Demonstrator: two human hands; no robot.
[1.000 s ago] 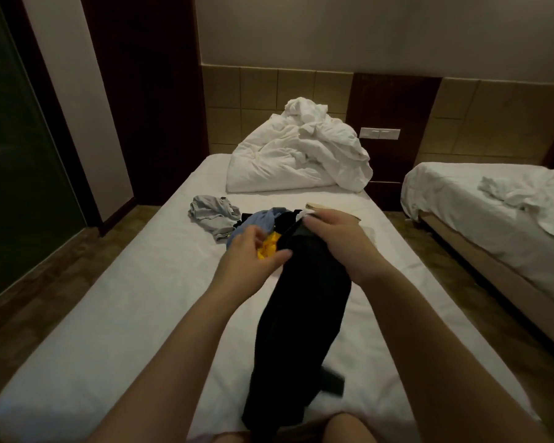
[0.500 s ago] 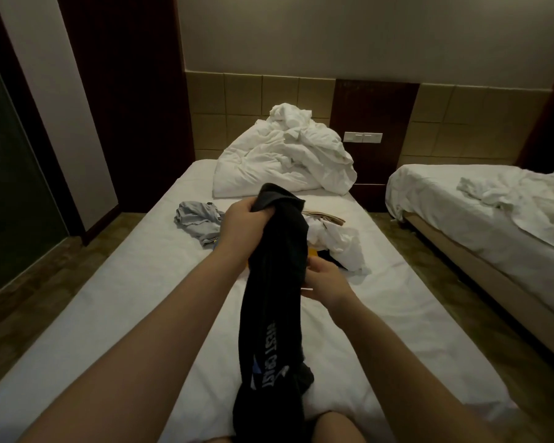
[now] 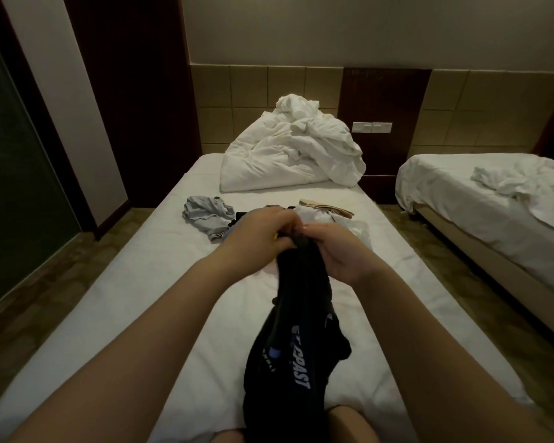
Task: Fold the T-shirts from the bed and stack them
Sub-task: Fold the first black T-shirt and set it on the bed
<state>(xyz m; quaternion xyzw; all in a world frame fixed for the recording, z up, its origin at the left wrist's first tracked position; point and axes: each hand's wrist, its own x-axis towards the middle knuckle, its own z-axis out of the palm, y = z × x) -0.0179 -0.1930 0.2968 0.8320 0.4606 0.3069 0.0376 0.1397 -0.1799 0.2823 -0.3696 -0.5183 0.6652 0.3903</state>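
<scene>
Black T-shirt (image 3: pixel 296 340): bunched into a long rope, pale lettering on its lower part; its top end is raised above the middle of the bed (image 3: pixel 135 282), its lower end lies heaped at the near edge, about mid-width.

Left hand (image 3: pixel 256 239): fingers curled tight round the top of the black cloth; a sliver of yellow shows at its fingertips, what it is I cannot tell. Right hand (image 3: pixel 341 255): palm turned toward the camera, fingers curled onto the same top end, just beside the left hand and touching it; both forearms reach in from the near edge.

Behind the hands, toward the head end: a crumpled grey T-shirt (image 3: pixel 205 214) nearer the left edge; a white garment (image 3: pixel 336 220) nearer the right edge, partly hidden by the hands; a tan folded piece (image 3: pixel 328 208) just beyond it; dark cloth between them, mostly hidden.

Head end: a rumpled white duvet (image 3: pixel 288 155) piled against the tiled wall. A switch plate (image 3: pixel 372 127) on the dark panel to the right; a second bed (image 3: pixel 493 219) with loose white sheets beyond the right edge, well apart.
</scene>
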